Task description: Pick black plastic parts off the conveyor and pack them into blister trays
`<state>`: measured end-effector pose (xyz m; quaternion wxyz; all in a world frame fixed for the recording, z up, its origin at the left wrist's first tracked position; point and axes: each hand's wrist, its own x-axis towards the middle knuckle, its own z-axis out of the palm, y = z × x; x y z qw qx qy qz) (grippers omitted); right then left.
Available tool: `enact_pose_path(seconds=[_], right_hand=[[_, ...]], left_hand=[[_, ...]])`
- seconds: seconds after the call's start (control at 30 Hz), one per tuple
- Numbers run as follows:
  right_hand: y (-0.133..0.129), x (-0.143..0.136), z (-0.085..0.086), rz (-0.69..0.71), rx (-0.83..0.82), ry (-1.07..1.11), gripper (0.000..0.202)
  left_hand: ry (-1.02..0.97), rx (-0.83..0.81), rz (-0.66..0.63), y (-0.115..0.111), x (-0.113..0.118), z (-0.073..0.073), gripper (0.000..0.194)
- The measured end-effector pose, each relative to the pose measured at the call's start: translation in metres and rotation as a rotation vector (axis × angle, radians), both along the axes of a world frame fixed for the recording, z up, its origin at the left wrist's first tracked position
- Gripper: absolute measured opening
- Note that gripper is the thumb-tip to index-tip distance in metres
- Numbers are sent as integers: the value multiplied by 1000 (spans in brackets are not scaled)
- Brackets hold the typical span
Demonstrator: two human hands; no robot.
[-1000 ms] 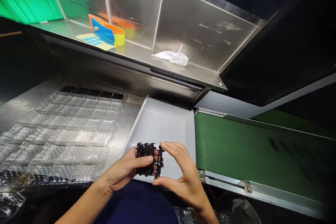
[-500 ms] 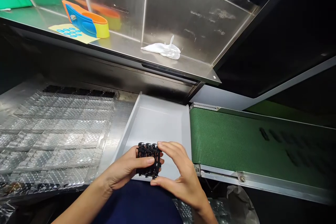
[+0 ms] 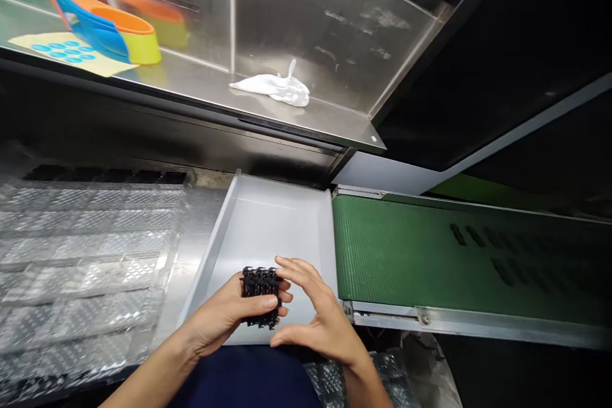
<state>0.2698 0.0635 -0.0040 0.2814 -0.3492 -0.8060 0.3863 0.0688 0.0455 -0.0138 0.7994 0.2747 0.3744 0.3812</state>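
My left hand point(image 3: 224, 307) grips a small stack of black plastic parts point(image 3: 259, 290), its thumb across the near face and its fingertips showing on the far side. The parts stand side by side, with small hooked ends along the top. At the stack's right side is my right hand point(image 3: 315, 306), curved and open, thumb and fingers well apart. Its index fingertip is at the upper right corner of the stack; whether it touches cannot be told. The thumb is clear of the lower corner. Both hands are over the near end of a white chute-like tray point(image 3: 287, 217).
A green conveyor belt point(image 3: 382, 248) on the right carries several dark pieces point(image 3: 458, 234). Clear plastic trays point(image 3: 95, 261) lie left, with black parts point(image 3: 109, 175) along their far row. A steel shelf point(image 3: 191, 86) holds a tape dispenser point(image 3: 105, 25), a sticker sheet point(image 3: 67, 51) and a crumpled white item point(image 3: 277, 88).
My view has turned to the right. My right thumb has come away from the stack's lower corner, while my left hand keeps its hold. Dark pieces on the belt are slightly nearer its left end.
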Motion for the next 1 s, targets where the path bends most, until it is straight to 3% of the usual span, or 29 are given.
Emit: enact_pose_path(seconds=[0.1, 0.17, 0.23, 0.4, 0.53, 0.73, 0.93, 1.0], right_hand=[[12, 25, 1, -134, -83, -13, 77], [16, 39, 4, -276, -99, 14, 58], [15, 42, 7, -320, -94, 66, 43], [10, 18, 9, -243, -97, 181, 36], [15, 2, 8, -321, -120, 249, 15], [22, 4, 2, -416, -153, 216, 14], [22, 0, -4, -399, -158, 214, 15], [31, 11, -5, -359, -152, 175, 22]], left_hand=[[178, 72, -27, 8, 9, -3, 38], [259, 127, -78, 14, 17, -2, 38], [304, 193, -119, 19, 25, 0, 35], [318, 311, -140, 27, 41, 9, 25], [338, 319, -131, 30, 46, 9, 21], [373, 281, -42, 33, 46, -4, 21], [433, 275, -54, 36, 52, -1, 20], [482, 281, -78, 37, 48, -3, 23]])
